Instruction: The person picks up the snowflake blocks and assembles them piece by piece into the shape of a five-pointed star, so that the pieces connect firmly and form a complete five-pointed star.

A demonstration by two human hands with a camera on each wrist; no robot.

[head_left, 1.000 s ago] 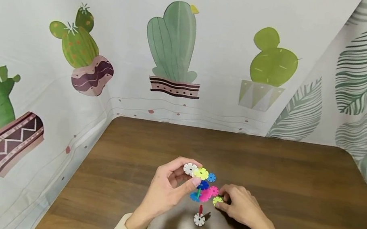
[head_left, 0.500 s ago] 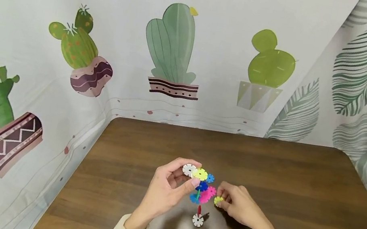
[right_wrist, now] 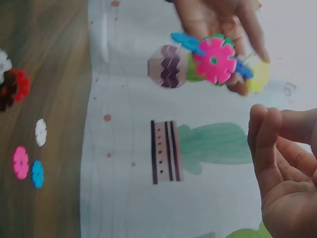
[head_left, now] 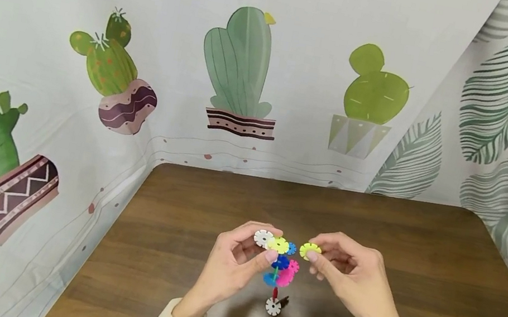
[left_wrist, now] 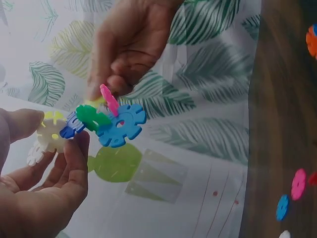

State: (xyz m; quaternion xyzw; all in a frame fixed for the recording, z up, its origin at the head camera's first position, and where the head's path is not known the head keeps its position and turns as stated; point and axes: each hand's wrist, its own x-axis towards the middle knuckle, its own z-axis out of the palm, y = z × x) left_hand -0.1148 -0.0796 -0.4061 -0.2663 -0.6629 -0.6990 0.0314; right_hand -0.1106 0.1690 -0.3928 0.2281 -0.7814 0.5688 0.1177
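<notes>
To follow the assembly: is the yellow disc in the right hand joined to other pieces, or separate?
Separate: in the head view, a gap divides this yellow disc from the held cluster.

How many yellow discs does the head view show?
2: one yellow disc held in the left hand, a second yellow disc pinched by the right hand. Others may be hidden.
</notes>
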